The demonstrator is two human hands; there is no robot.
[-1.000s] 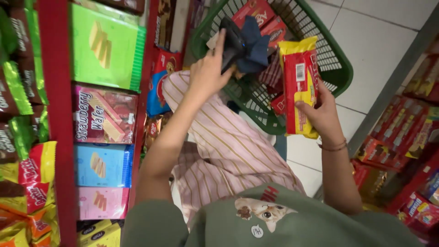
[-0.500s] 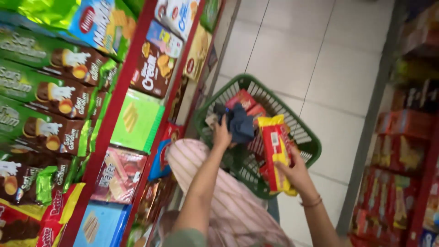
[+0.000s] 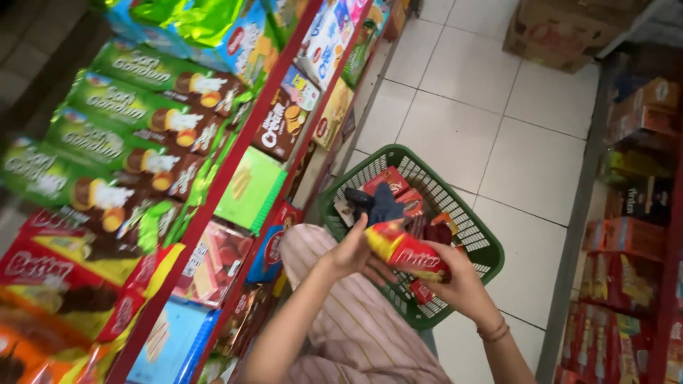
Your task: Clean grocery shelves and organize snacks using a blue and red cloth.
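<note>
Along the left of the frame, red-edged shelves (image 3: pixel 213 206) run from the lower left up to the top centre, packed with snack goods: green biscuit packs (image 3: pixel 135 121) in the upper left, a flat light-green wafer box (image 3: pixel 249 188) at mid-height, a pink wafer pack (image 3: pixel 213 263) below it and a blue wafer pack (image 3: pixel 171 341) near the bottom edge.

Just right of the shelves, at lower centre, a striped pink trouser leg (image 3: pixel 356 327) rises from the bottom edge. Above it the left hand (image 3: pixel 352 249) has its fingers curled, thumb up, against the yellow end of a red-and-yellow biscuit pack (image 3: pixel 409 256). The pack lies slanted, its yellow end toward the upper left, just over the near rim of a green plastic shopping basket (image 3: pixel 477 238). The right hand (image 3: pixel 459 284), with a thin bracelet at the wrist, is closed around the pack's red end from below.

Inside the basket, behind the hands, lie a dark blue pouch (image 3: pixel 384 203) and several red packets (image 3: pixel 388 181).

The basket stands on a white tiled floor (image 3: pixel 498 128) filling the centre and upper right. Cardboard boxes (image 3: pixel 562 28) sit at the top right, and another shelf of red and orange boxes (image 3: pixel 626 235) lines the right edge.
</note>
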